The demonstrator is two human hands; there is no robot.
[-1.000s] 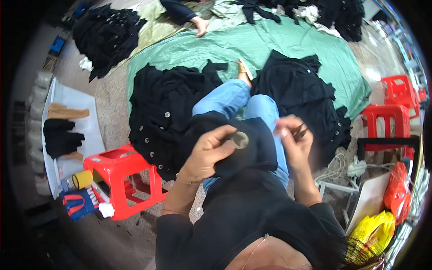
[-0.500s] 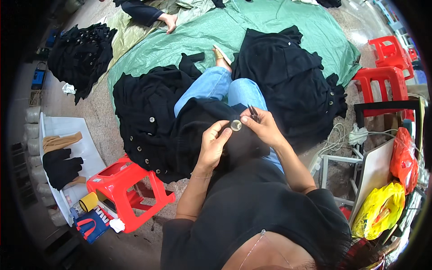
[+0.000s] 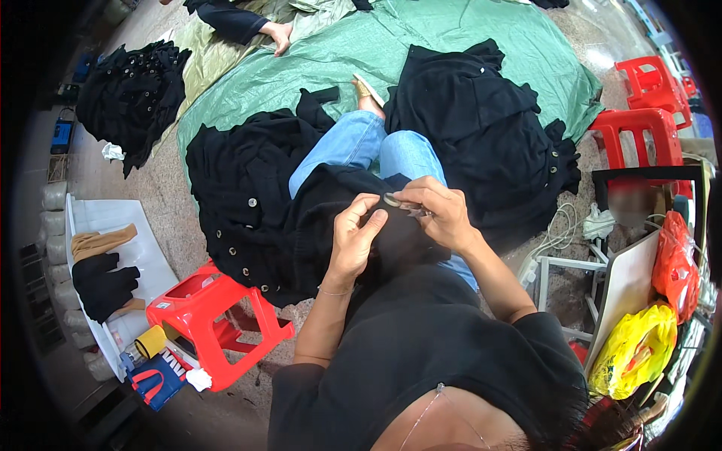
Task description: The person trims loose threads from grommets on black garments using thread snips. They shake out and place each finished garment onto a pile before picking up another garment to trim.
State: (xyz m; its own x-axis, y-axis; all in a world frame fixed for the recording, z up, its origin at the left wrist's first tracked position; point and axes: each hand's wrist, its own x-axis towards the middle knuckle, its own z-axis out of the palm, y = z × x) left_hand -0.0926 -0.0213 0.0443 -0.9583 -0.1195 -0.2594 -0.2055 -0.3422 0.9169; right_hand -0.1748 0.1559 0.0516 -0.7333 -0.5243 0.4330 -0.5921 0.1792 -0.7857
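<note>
A dark garment (image 3: 338, 199) lies across my lap, with a round button (image 3: 391, 200) standing on edge at its fabric. My left hand (image 3: 355, 237) is closed, its thumb and forefinger pinching the cloth just left of the button. Closed too, my right hand (image 3: 442, 214) grips the button's right side between thumb and fingers. Small thread snips (image 3: 420, 213) are tucked in that same hand, mostly hidden by the fingers.
Black buttoned garments are heaped at left (image 3: 241, 180) and right (image 3: 466, 105) on a green tarp (image 3: 316, 71). A red stool (image 3: 218, 323) stands at lower left beside a white bin (image 3: 154, 225). Red stools (image 3: 639, 139) stand at right. Another person's foot (image 3: 278, 36) shows at the top.
The button has turned from facing up to edge-on. My right hand has rolled over, its fingers now on the button, and the snips' points no longer stick up.
</note>
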